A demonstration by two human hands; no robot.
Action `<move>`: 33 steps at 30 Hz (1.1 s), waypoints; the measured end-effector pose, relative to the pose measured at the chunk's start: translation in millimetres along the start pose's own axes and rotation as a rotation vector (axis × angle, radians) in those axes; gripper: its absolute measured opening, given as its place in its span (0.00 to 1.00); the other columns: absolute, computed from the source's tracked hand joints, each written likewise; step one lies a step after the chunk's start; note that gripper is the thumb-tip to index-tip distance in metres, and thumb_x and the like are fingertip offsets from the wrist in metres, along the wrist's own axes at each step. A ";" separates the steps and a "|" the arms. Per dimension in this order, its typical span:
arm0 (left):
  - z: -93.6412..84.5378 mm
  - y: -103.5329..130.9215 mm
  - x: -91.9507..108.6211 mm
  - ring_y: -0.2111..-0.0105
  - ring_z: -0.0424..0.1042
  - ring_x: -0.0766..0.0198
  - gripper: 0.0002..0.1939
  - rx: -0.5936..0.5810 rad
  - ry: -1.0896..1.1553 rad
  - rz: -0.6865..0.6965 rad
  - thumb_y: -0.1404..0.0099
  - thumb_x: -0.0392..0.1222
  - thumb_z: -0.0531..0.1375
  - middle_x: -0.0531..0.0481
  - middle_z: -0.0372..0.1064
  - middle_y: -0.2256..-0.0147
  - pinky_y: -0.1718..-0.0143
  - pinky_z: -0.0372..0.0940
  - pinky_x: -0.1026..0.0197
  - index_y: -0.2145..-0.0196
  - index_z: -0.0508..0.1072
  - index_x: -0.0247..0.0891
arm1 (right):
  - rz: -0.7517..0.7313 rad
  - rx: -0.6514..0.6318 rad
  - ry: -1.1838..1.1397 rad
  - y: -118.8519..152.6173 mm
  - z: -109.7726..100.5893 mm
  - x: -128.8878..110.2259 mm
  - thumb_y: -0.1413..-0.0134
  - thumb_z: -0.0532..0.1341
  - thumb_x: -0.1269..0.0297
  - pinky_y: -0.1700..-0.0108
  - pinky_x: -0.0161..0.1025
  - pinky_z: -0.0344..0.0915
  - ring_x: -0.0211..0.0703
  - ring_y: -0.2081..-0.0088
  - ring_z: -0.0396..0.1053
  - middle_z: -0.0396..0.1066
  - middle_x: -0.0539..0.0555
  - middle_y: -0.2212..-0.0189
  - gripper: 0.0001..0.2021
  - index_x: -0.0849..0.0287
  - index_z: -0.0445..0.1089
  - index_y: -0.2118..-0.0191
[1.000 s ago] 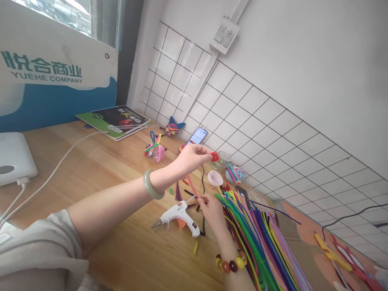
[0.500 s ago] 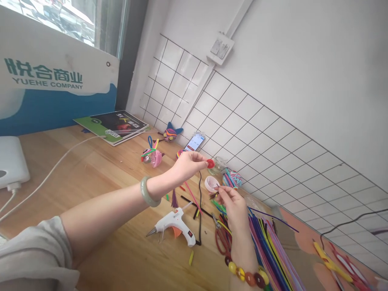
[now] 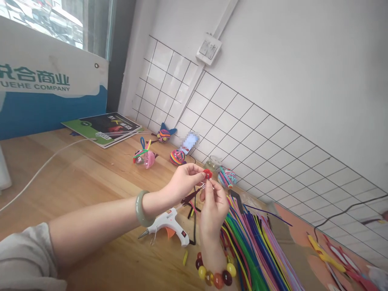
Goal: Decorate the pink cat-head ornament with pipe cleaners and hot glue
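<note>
Between the thumb and fingertips of my left hand (image 3: 188,182) is a small red round piece (image 3: 207,174). My right hand (image 3: 214,204) is pinched just below it, its fingertips close to the red piece. A dark tassel (image 3: 191,196) hangs by the right hand's fingers on a thin thread. Below the hands, a white glue gun (image 3: 169,222) rests on its stand on the wooden table (image 3: 121,258). Bundled coloured pipe cleaners (image 3: 257,242) lie to the right of my right hand.
Decorated fish-like balls (image 3: 145,157) stand at the back, beside a phone (image 3: 189,142) and a glass jar (image 3: 213,162). Magazines (image 3: 106,128) lie at the back left. Yellow-handled scissors (image 3: 325,254) are at the right. A wire grid (image 3: 242,121) lines the wall.
My right hand has moved left and up to the red piece, and my left hand has lowered slightly. The dark tassel has moved left with the right hand. The view has shifted slightly.
</note>
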State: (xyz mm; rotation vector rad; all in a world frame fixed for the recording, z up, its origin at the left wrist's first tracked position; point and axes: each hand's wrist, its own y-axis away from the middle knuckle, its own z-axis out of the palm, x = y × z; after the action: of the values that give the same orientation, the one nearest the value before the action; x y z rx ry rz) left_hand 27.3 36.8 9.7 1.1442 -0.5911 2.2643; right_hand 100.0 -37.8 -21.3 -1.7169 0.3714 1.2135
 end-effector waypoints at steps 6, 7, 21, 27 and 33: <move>4.8 6.1 -1.3 0.76 0.71 0.71 0.06 0.014 0.071 -0.025 0.44 0.34 0.64 0.51 0.72 0.75 0.70 0.66 0.66 0.72 0.69 0.32 | -0.056 0.057 0.021 0.8 0.4 2.7 0.44 0.59 0.52 0.71 0.36 0.63 0.38 0.73 0.66 0.68 0.51 0.73 0.14 0.60 0.70 0.63; 5.3 6.8 -1.2 0.77 0.70 0.71 0.06 0.017 0.071 -0.040 0.44 0.35 0.64 0.51 0.71 0.75 0.72 0.64 0.67 0.72 0.69 0.33 | -0.063 0.060 0.021 0.8 0.4 2.6 0.44 0.59 0.53 0.71 0.36 0.63 0.37 0.73 0.65 0.68 0.51 0.73 0.14 0.60 0.70 0.64; 8.6 11.7 -0.3 0.78 0.69 0.70 0.11 -0.007 0.119 -0.061 0.48 0.39 0.67 0.52 0.71 0.76 0.76 0.63 0.67 0.72 0.68 0.33 | -0.121 0.073 0.043 -2.6 -2.0 4.2 0.45 0.60 0.58 0.72 0.36 0.65 0.38 0.72 0.66 0.68 0.53 0.70 0.10 0.60 0.69 0.69; 8.5 12.8 -0.8 0.81 0.66 0.72 0.12 -0.040 0.105 -0.057 0.47 0.41 0.67 0.53 0.69 0.78 0.78 0.60 0.67 0.71 0.68 0.34 | -0.147 0.089 0.062 -1.6 -2.0 2.8 0.44 0.60 0.59 0.68 0.38 0.68 0.40 0.69 0.68 0.69 0.53 0.71 0.09 0.60 0.69 0.69; 9.1 13.3 0.4 0.78 0.69 0.70 0.11 -0.012 0.124 -0.051 0.49 0.38 0.68 0.51 0.72 0.77 0.75 0.63 0.66 0.72 0.69 0.33 | -0.205 0.101 0.075 -0.7 -1.5 2.8 0.44 0.61 0.59 0.65 0.43 0.71 0.44 0.65 0.71 0.71 0.55 0.67 0.09 0.60 0.70 0.68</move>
State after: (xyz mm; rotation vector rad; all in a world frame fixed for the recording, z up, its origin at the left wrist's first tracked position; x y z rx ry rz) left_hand 24.1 21.4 13.1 0.9938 -0.5201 2.2659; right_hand 102.6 -38.0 -23.2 -1.6719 0.2886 0.9684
